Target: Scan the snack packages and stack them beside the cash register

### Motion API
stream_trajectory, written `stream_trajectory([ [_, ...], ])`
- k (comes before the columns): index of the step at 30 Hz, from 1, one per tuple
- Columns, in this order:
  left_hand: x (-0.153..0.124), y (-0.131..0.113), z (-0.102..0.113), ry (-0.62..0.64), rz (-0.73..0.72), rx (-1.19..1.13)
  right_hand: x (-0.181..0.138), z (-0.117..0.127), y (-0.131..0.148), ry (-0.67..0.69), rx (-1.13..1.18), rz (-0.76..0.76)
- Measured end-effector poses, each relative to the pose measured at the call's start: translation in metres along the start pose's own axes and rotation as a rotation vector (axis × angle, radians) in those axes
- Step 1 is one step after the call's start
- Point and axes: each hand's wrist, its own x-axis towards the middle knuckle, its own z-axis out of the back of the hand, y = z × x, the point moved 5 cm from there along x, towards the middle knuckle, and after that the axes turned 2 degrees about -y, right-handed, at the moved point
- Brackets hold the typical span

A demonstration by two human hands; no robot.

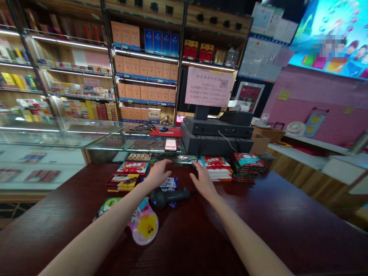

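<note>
My left hand [157,173] hovers over the dark wooden counter with its fingers stretched out, beside a stack of red and yellow snack boxes [128,180]. My right hand [203,179] has thumb and fingers apart, close to a stack of red-topped packets [215,164]. Neither hand appears to hold anything. Between them lies a black handheld barcode scanner [169,197], partly over blue-and-white wrapped packets [169,182]. Below my left forearm, a pink pouch with a yellow duck [146,228] shows beside a green package [108,204], both partly hidden by the arm.
Behind the hands stand a glass display case [106,143] and a cash register with a monitor bearing a pink price sheet [207,87]. Dark green and red packets [248,165] are stacked at right. Lit shelves with orange boxes [146,69] line the back wall.
</note>
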Motion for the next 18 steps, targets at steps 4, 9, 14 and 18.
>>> stream_trajectory([
  [4,-0.005,0.015,0.015,0.001,0.029,0.010,0.001,-0.014,0.013,0.021,0.015,0.021],
  [9,-0.010,0.034,0.031,0.009,0.078,0.029,0.002,-0.026,0.028,0.051,0.026,0.031],
  [14,-0.017,0.054,0.043,0.023,0.130,0.062,0.003,-0.035,0.043,0.097,0.057,0.019],
  [18,-0.022,0.073,0.054,0.027,0.186,0.108,0.007,-0.046,0.055,0.157,0.074,0.015],
])
